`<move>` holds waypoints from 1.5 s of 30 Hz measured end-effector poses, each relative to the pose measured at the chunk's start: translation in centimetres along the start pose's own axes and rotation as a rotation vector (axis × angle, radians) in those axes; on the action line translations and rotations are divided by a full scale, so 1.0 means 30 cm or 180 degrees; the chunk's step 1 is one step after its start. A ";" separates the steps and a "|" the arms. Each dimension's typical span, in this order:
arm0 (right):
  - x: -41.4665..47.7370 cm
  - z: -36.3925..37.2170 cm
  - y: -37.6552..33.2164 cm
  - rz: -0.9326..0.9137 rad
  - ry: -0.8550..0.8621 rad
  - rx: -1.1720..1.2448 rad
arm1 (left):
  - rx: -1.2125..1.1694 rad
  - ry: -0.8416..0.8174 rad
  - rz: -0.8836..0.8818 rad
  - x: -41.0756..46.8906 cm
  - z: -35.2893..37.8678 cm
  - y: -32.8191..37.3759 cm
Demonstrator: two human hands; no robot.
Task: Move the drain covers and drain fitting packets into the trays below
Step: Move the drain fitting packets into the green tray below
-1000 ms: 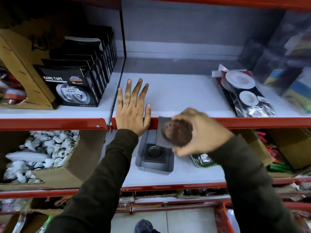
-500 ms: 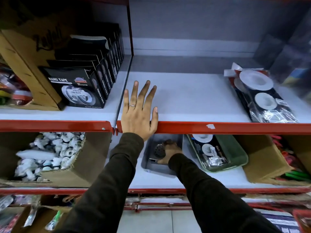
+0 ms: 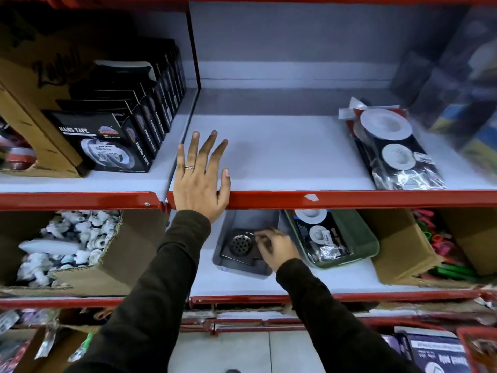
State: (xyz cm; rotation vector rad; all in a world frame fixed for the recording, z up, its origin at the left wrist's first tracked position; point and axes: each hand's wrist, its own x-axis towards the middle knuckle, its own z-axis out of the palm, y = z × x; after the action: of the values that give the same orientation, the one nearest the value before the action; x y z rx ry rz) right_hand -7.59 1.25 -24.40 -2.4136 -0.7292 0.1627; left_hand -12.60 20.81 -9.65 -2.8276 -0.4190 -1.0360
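From the head camera, the right hand reaches under the red-edged white upper shelf into the grey rectangular plastic tray, fingers curled on the edge of the square dark metal drain cover with a round perforated centre, which lies flat in the tray, just left of that hand. The left hand rests open and flat on the upper shelf's front edge, holding nothing. The clear packets of white round drain fittings lie up and well to the right, long axis running front to back; the right hand is nearer. More lie in the green plastic tray.
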 end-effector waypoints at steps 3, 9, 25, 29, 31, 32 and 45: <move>-0.100 -0.140 -0.001 -0.0427 0.0662 0.0571 | -0.0296 -0.0038 -0.0278 -0.022 -0.014 0.050; -0.167 -0.581 0.026 -0.1156 0.2029 0.0907 | -0.1225 -0.0224 -0.0430 -0.054 -0.054 0.395; -0.020 -1.138 0.374 0.0778 0.1309 0.1027 | -0.1755 -0.1514 -0.1667 0.154 -0.091 1.050; -0.128 -1.186 0.422 0.0645 0.0404 0.3174 | -0.3637 -0.1239 -0.1841 0.063 -0.176 0.994; -0.205 -1.166 0.484 0.0371 -0.0667 0.2835 | -0.4132 -0.1648 -0.1436 -0.031 -0.205 0.951; -0.242 -1.150 0.516 0.0197 -0.1179 0.2528 | -0.4152 -0.2051 -0.1262 -0.078 -0.211 0.929; -0.273 -0.659 0.708 0.1933 -0.1092 0.2273 | -0.3082 -0.3399 -0.3120 -0.407 0.178 0.940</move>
State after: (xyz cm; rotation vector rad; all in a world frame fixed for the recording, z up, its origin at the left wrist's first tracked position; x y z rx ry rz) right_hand 0.88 -27.53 -21.27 -1.8406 -0.0124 0.9275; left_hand -10.04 -7.88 -21.60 -3.8316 -1.9562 0.7252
